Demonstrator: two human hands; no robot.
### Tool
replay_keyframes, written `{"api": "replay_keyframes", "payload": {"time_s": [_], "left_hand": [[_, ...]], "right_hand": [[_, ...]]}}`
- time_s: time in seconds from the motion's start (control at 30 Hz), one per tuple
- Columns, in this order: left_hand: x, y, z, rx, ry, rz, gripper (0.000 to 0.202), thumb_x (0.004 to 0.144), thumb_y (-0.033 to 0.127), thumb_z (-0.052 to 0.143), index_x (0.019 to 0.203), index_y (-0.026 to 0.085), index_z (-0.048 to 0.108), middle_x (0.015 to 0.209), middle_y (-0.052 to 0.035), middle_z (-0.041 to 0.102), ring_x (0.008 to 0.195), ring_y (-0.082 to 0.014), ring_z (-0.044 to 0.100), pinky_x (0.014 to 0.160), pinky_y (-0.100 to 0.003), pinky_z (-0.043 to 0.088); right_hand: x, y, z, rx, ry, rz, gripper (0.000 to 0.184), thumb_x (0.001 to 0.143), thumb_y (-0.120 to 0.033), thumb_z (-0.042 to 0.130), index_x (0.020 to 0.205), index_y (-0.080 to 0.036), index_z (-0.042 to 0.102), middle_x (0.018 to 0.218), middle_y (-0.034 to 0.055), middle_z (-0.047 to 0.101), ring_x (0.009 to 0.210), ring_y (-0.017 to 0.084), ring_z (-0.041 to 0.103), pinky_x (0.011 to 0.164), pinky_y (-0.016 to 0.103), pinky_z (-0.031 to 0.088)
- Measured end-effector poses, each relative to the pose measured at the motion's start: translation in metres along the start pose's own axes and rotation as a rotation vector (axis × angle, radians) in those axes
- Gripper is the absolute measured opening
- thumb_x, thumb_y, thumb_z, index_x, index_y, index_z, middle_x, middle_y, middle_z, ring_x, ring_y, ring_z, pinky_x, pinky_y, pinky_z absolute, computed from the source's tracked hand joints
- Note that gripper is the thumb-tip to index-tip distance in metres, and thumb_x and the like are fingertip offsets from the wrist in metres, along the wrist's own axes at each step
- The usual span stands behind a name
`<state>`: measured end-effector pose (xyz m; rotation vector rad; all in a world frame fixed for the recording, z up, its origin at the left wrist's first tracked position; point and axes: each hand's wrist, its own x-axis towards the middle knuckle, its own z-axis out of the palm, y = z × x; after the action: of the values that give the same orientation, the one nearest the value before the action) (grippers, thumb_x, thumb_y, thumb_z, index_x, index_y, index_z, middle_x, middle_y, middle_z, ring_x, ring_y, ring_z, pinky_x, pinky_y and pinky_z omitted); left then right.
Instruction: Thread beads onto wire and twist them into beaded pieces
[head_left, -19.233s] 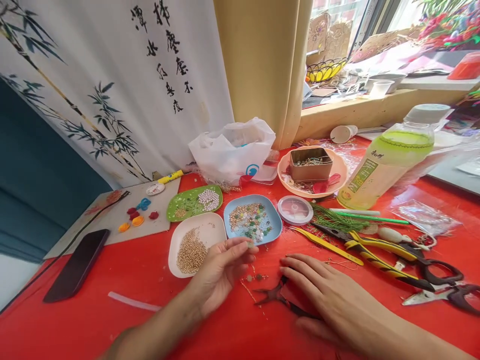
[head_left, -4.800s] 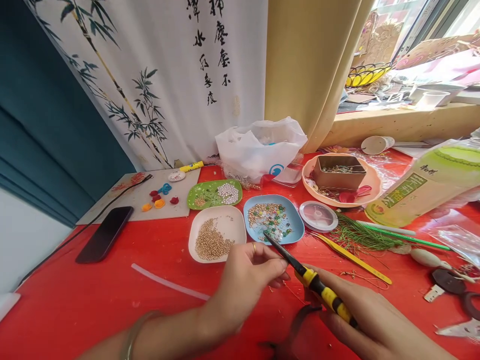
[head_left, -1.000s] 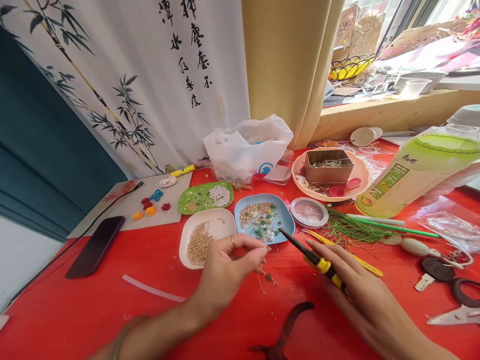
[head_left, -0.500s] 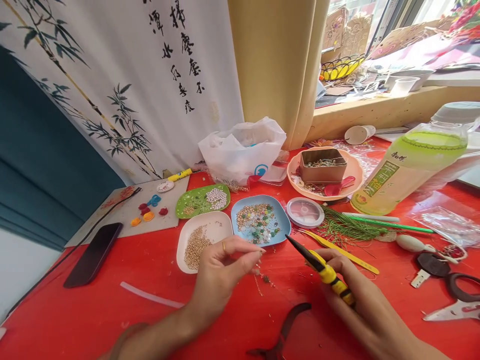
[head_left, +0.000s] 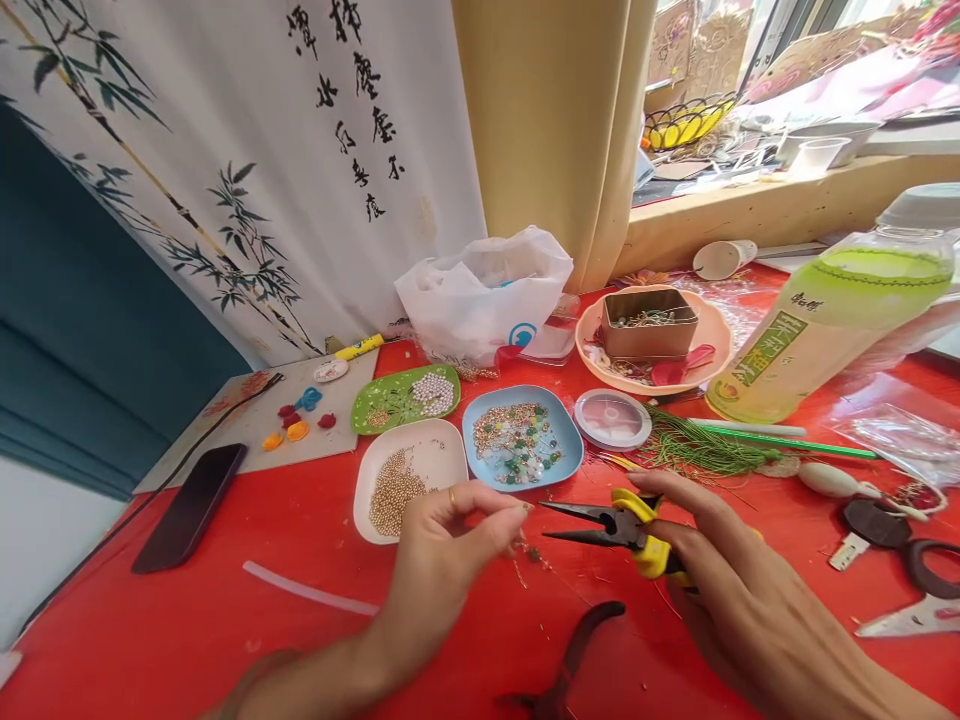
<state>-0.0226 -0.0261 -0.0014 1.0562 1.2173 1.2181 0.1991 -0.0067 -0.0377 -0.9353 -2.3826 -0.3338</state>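
Observation:
Thumb and forefinger of my left hand [head_left: 457, 550] are pinched on one end of a thin beaded strand [head_left: 533, 554], whose green and gold beads dangle below the fingers. What lies right between the fingertips is too small to make out. My right hand [head_left: 720, 570] grips yellow-handled needle-nose pliers [head_left: 604, 525]. Their jaws are spread and point left, with the tips just short of my left fingertips. Beyond the hands are a blue tray [head_left: 574, 450] of green, clear and gold beads and a white tray [head_left: 361, 490] of small gold beads.
Dark-handled pliers [head_left: 574, 660] lie at the front. On the right are scissors [head_left: 911, 618], keys [head_left: 870, 525], green cords [head_left: 697, 440] and a drink bottle [head_left: 832, 315]. A green tray [head_left: 360, 415], plastic bag [head_left: 480, 300] and phone [head_left: 187, 508] stand or lie farther left.
The needle-nose pliers have turned and moved left toward my left fingers, and their jaws have spread. My left hand keeps its pinch in nearly the same place.

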Motion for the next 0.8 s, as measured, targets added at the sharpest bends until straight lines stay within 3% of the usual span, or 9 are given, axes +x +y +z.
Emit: {"api": "replay_keyframes", "payload": {"time_s": [0.17, 0.3, 0.43, 0.6, 0.8], "left_hand": [[-0.002, 0.001, 0.000, 0.007, 0.009, 0.002, 0.011, 0.071, 0.020, 0.064, 0.061, 0.018, 0.067, 0.054, 0.0032, 0.059, 0.053, -0.0065, 0.052, 0.055, -0.016, 0.043], [-0.001, -0.001, 0.000, -0.020, 0.020, -0.019, 0.008, 0.071, 0.021, 0.064, 0.066, 0.018, 0.069, 0.056, 0.0023, 0.061, 0.053, -0.0073, 0.053, 0.054, -0.017, 0.045], [0.002, 0.000, 0.000, -0.025, 0.032, -0.026, 0.005, 0.070, 0.021, 0.066, 0.067, 0.018, 0.069, 0.057, 0.0018, 0.062, 0.055, -0.0076, 0.054, 0.054, -0.016, 0.046], [0.003, 0.004, 0.000, 0.026, 0.047, -0.012, 0.004, 0.067, 0.019, 0.066, 0.064, 0.018, 0.069, 0.059, 0.0022, 0.060, 0.052, -0.0065, 0.053, 0.053, -0.017, 0.046], [0.003, 0.003, -0.001, 0.072, 0.008, -0.018, 0.007, 0.068, 0.023, 0.065, 0.065, 0.017, 0.068, 0.063, 0.0000, 0.062, 0.054, -0.0088, 0.053, 0.052, -0.019, 0.047]], "right_hand": [[0.001, 0.001, 0.002, -0.048, 0.039, -0.056, 0.020, 0.083, -0.009, 0.035, 0.096, -0.010, 0.050, 0.114, 0.0221, 0.047, 0.107, 0.032, 0.048, 0.077, 0.043, 0.047], [0.003, 0.005, -0.001, -0.054, 0.051, -0.024, 0.017, 0.082, -0.009, 0.036, 0.089, -0.011, 0.051, 0.104, 0.0198, 0.052, 0.094, 0.030, 0.053, 0.071, 0.043, 0.048], [0.003, 0.013, -0.005, -0.079, -0.033, 0.002, 0.017, 0.078, -0.009, 0.037, 0.083, -0.013, 0.052, 0.093, 0.0170, 0.056, 0.080, 0.026, 0.057, 0.062, 0.038, 0.048], [-0.003, 0.021, -0.004, -0.107, -0.127, -0.010, 0.018, 0.073, -0.012, 0.041, 0.082, -0.014, 0.056, 0.084, 0.0134, 0.062, 0.076, 0.026, 0.060, 0.063, 0.039, 0.049], [-0.002, 0.022, -0.010, -0.091, -0.173, -0.026, 0.013, 0.071, -0.012, 0.040, 0.069, -0.019, 0.051, 0.069, 0.0096, 0.059, 0.059, 0.022, 0.057, 0.049, 0.033, 0.047]]}}
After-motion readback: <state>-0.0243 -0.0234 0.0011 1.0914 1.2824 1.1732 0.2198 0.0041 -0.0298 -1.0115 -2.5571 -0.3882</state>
